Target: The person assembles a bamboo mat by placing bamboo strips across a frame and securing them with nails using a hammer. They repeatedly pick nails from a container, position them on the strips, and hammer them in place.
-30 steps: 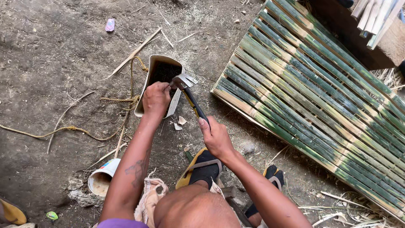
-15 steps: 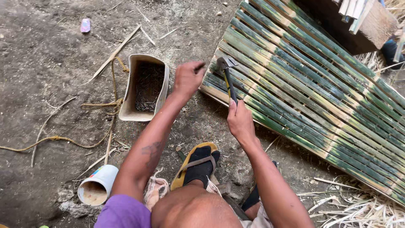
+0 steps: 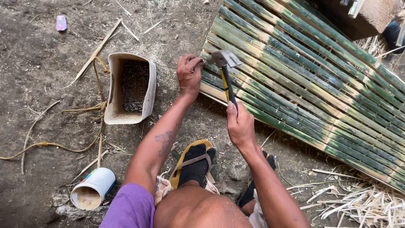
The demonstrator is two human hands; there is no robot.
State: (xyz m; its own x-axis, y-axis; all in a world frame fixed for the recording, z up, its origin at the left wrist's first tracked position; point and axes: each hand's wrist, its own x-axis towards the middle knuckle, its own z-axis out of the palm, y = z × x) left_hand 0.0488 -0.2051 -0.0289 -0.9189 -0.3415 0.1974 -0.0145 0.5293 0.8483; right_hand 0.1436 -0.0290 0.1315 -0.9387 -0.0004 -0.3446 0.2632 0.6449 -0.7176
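From the head camera I looked straight down at the work on bare dirt. My right hand (image 3: 240, 124) was wrapped around the dark handle of the hammer (image 3: 225, 69), fingers closed tight on it, thumb lying along the shaft, and the metal head hung just above the near edge of the bamboo mat (image 3: 312, 80). My left hand (image 3: 190, 71) sat right beside the hammer head at that same edge of the mat, its fingertips pinched together; I supposed they held a nail, but whatever was between them was too small for me to make out. The mat itself was made of split green and yellow strips laid side by side, and it ran slantwise from the top middle down to the right of the view. To the left of my left forearm stood a cut-open plastic container (image 3: 114, 90) with a heap of dark nails (image 3: 135, 86) in it, well apart from the mat. A rope (image 3: 95, 109) trailed past the container's left side. Near my left knee lay a white cup (image 3: 93, 188) on its side. My feet were in black and yellow sandals (image 3: 192, 162) below the hands.
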